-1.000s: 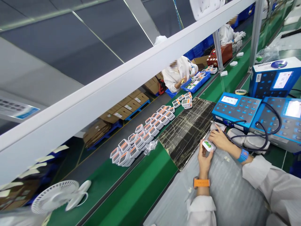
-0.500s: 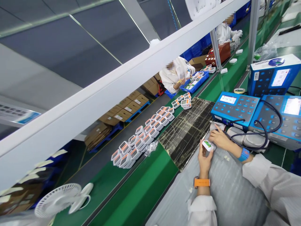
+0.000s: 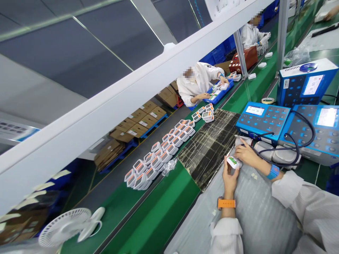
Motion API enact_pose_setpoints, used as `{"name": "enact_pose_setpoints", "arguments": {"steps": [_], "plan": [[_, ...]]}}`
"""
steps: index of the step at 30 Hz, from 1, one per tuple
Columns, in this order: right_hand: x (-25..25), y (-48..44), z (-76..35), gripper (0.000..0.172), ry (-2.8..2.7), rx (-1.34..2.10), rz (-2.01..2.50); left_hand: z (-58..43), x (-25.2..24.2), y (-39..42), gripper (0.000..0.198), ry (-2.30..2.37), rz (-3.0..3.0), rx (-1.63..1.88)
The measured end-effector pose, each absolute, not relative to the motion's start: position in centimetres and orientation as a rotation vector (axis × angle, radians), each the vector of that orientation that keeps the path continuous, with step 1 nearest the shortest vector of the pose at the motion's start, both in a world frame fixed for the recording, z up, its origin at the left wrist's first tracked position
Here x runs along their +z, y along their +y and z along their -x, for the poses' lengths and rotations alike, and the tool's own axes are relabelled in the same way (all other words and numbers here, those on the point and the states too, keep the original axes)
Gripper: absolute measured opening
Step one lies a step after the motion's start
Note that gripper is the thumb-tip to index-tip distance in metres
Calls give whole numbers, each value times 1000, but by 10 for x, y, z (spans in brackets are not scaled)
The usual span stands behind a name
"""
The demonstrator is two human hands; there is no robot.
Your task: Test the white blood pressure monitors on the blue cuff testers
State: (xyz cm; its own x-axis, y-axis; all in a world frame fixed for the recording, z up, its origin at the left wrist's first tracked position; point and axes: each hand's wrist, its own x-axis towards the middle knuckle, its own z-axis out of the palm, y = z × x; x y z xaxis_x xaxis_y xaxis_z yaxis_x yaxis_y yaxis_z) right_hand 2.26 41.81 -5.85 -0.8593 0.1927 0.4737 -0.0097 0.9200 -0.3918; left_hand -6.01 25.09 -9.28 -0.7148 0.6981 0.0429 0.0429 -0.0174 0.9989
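One white device clasped in the left grip, the right grip loose and just beside it.

Light: bright all over, source out of shot, honestly pretty even
Shadows: soft and faint
Glare: right screen nearly washed out, shiny streaks on the black mat
Edges: wide-angle bend on the long white beam, desk fan looks soft

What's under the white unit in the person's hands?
The left hand cradles the white unit from below, above a grey sheet. The unit's underside is hidden by that hand.
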Motion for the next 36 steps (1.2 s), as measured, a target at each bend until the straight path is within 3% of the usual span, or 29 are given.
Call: {"name": "enact_pose_setpoints", "arguments": {"steps": [6,30,36], "plan": [[-62,424,-37,17,-2560,573,42,60,-97,251,98,1757,-801,1805],[-56,421,-39,22,-2692,372,-28,55,-91,260,100,1933,-950,1759],[-54,439,-47,30,-2671,457,-84,50,-88,269,84,2063,-1038,1795]]}}
